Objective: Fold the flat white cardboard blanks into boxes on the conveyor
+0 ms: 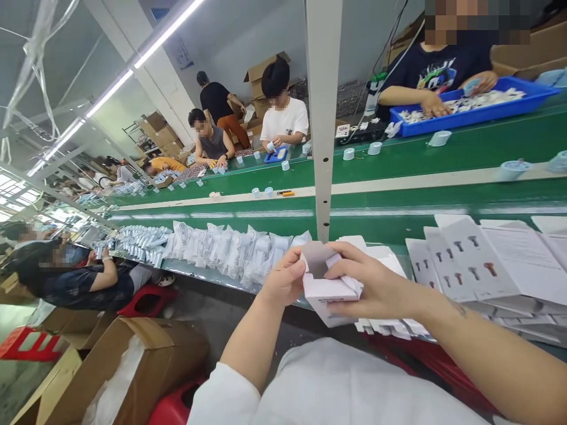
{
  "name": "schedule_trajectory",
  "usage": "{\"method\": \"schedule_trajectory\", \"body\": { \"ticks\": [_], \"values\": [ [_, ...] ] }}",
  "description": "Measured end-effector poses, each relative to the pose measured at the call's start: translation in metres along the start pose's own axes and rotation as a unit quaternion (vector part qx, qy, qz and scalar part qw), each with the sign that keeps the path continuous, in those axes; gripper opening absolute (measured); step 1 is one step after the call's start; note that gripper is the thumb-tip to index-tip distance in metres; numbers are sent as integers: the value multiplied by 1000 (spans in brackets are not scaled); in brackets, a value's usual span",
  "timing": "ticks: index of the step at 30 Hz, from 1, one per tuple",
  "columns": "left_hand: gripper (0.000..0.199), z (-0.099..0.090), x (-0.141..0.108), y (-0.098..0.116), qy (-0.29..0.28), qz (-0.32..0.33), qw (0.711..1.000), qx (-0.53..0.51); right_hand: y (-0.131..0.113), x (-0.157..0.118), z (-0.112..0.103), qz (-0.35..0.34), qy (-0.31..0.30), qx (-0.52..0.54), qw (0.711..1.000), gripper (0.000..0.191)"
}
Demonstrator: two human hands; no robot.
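Between my two hands is a small white cardboard box (330, 289), held in front of my body with its flaps raised at one end. My left hand (286, 274) pinches the box's left side, thumb on the upraised flap. On the right side, my right hand (372, 280) grips the box, its fingers at the flaps and its thumb low on the wall. Whether anything lies inside the box cannot be seen. Flat printed white cartons (465, 260) are stacked beside my right forearm. Bagged light-blue items (239, 251) lie in a row beyond my left hand.
A green conveyor belt (248, 205) runs across, with a white metal post (324, 118) before it. Co-workers sit opposite, one at a blue tray (478, 115) of white parts. A large open cardboard box (146, 366) and red stools (146, 301) stand at lower left.
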State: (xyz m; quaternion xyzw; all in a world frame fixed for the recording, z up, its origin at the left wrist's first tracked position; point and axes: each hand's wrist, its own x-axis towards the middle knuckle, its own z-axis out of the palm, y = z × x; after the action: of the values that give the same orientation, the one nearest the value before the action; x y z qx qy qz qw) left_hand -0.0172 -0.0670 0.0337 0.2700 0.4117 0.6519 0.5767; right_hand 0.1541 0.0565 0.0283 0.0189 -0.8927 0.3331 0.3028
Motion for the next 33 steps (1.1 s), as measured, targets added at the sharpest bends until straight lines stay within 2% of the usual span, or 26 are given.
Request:
{"method": "schedule_trajectory", "body": {
  "ticks": [3,5,7,9,11,13,15,17,19,20,22,24,26,29,33],
  "values": [
    [68,4,2,-4,24,-26,999,21,4,5,-10,23,-89,23,996,30],
    [59,12,4,-8,77,5,997,17,0,5,-11,47,-106,-13,993,33],
    [45,20,4,-15,155,57,986,-3,-10,0,-3,77,-65,-68,993,46],
    [40,24,3,-23,222,91,971,-10,-21,-7,12,101,10,-105,989,74],
    [36,22,-2,-30,249,117,961,31,-27,-13,29,107,80,-115,984,93],
    [35,12,-7,-33,201,134,964,115,-25,-16,41,91,122,-97,984,86],
    [29,0,-9,-29,108,129,971,171,-17,-17,45,60,130,-52,988,70],
    [25,-8,-5,-22,30,92,982,165,-9,-18,42,27,118,-2,993,62],
    [29,-7,1,-16,-4,51,990,132,-4,-20,37,4,108,30,994,62],
    [36,-3,4,-15,-6,35,993,116,-3,-22,35,5,112,37,993,65],
    [53,8,7,-16,19,16,995,94,-5,-26,31,49,129,37,990,77],
    [54,20,8,-21,67,20,994,85,-9,-30,29,128,124,34,983,85],
    [53,31,6,-27,112,36,989,93,-14,-34,27,187,100,42,976,82],
    [51,40,4,-34,155,66,980,110,-17,-39,26,193,95,52,975,74],
    [47,45,7,-35,154,65,977,132,-15,-47,23,164,112,29,980,78]
  ]
}}
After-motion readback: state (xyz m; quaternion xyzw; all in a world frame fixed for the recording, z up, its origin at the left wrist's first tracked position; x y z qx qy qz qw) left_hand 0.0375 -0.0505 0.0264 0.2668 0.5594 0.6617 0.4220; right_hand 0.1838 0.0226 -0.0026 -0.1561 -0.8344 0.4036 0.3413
